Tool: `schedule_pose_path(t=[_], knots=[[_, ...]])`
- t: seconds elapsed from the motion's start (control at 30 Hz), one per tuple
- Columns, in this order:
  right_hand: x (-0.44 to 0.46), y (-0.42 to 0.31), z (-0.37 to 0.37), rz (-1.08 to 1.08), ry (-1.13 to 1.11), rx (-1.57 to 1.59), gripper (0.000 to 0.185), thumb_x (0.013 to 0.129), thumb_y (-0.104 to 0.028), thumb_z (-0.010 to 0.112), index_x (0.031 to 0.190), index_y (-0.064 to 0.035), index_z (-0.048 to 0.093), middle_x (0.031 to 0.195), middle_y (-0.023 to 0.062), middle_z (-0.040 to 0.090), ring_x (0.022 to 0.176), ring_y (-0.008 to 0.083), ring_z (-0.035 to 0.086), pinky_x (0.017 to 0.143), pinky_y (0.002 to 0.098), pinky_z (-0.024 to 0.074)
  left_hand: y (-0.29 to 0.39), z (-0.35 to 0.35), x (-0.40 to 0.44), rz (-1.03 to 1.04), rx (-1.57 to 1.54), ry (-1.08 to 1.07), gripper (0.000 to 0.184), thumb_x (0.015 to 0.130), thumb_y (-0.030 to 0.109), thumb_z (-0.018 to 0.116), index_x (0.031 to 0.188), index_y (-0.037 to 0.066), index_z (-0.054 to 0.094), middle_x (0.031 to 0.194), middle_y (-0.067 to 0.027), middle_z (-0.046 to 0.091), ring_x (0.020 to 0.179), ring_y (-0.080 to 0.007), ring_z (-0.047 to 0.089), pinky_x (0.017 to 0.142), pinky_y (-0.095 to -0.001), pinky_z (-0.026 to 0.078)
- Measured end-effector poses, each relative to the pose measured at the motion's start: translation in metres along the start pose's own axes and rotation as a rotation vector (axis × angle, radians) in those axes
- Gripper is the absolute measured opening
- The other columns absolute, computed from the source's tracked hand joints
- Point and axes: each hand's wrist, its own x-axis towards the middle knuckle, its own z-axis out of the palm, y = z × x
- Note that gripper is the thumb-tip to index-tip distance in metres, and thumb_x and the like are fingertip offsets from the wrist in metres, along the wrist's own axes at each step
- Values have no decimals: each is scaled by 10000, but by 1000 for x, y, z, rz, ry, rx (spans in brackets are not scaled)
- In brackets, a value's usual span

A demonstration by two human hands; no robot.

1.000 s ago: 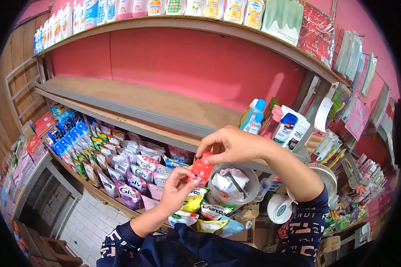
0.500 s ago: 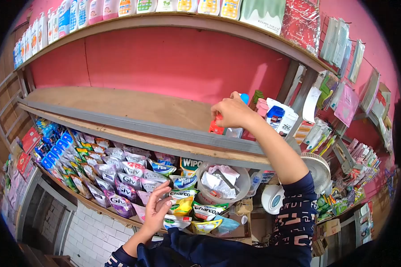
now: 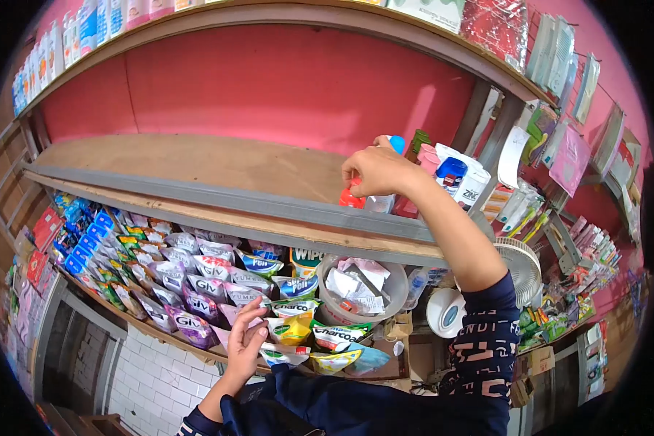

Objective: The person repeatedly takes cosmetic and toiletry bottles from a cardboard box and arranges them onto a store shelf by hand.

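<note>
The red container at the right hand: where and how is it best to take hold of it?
Probably the upper part of the red container, from above, where the right hand has its fingers: the grey front rail seems to hide the base, and a clear bottle stands close on its right.

The upper garment (image 3: 341, 408) was dark navy, with a plain front and 2 printed sleeves. The right sleeve (image 3: 487, 336) ended near the elbow and carried rows of pale block letters. The left sleeve (image 3: 202, 421) bore pale markings.
</note>
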Motion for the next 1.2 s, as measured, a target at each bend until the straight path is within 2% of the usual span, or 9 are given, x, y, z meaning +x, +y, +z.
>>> schedule_pose_path(t=[0.1,0.23,0.33,0.37,0.5,0.7,0.87,0.97,1.2], knots=[[0,2,2,11,-1,12,219,618,-226,708,823,-151,690,821,28,693,811,195,638,818,377,316,-3,0,1,7,21,-4,340,873,142,582,1191,45,514,1410,-167,362,1207,-258,481,981,-390,420],[-3,5,3,-13,20,70,229,623,-234,713,837,-153,699,822,25,694,829,195,640,844,384,315,-4,1,3,-12,18,-31,310,890,126,556,1182,29,517,1415,-169,348,1263,-244,414,991,-369,409],[-3,4,0,-37,36,91,190,660,-232,687,830,-147,693,779,23,685,810,193,637,960,440,281,-2,3,3,-50,21,-1,303,887,130,561,1168,27,518,1409,-171,352,1256,-246,421,988,-368,413],[-3,4,2,-35,66,73,179,657,-220,691,822,-150,699,774,22,685,798,179,635,912,404,300,-6,1,3,-8,61,-17,300,884,75,538,1182,69,512,1426,-152,356,1198,-241,491,961,-387,448],[0,3,3,-36,69,80,194,645,-221,701,819,-135,710,772,28,685,756,180,622,837,358,312,-8,0,3,-28,57,-22,296,890,107,550,1182,79,514,1427,-147,358,1187,-242,497,938,-387,466],[0,1,-3,13,-8,52,210,635,-227,718,823,-132,710,775,42,686,737,188,611,839,352,312,-8,-3,0,-24,77,0,301,892,112,553,1187,69,510,1424,-148,363,1177,-247,505,929,-383,477],[0,6,3,-9,23,81,221,637,-242,718,828,-129,712,779,46,686,742,190,613,841,353,315,-5,0,-3,-55,49,32,310,892,106,549,1196,58,504,1419,-152,369,1170,-252,509,928,-386,477],[-1,7,3,-21,29,87,220,645,-243,708,834,-131,713,783,42,688,756,186,616,840,355,317,-5,-1,-3,-71,13,21,306,879,101,572,1179,73,519,1416,-150,358,1193,-246,486,979,-383,434],[-1,11,5,-63,37,110,216,652,-240,683,846,-150,714,792,27,692,791,180,623,847,363,318,-7,-2,-3,-88,3,-6,298,889,111,569,1174,43,511,1421,-158,332,1183,-244,490,969,-388,441]])
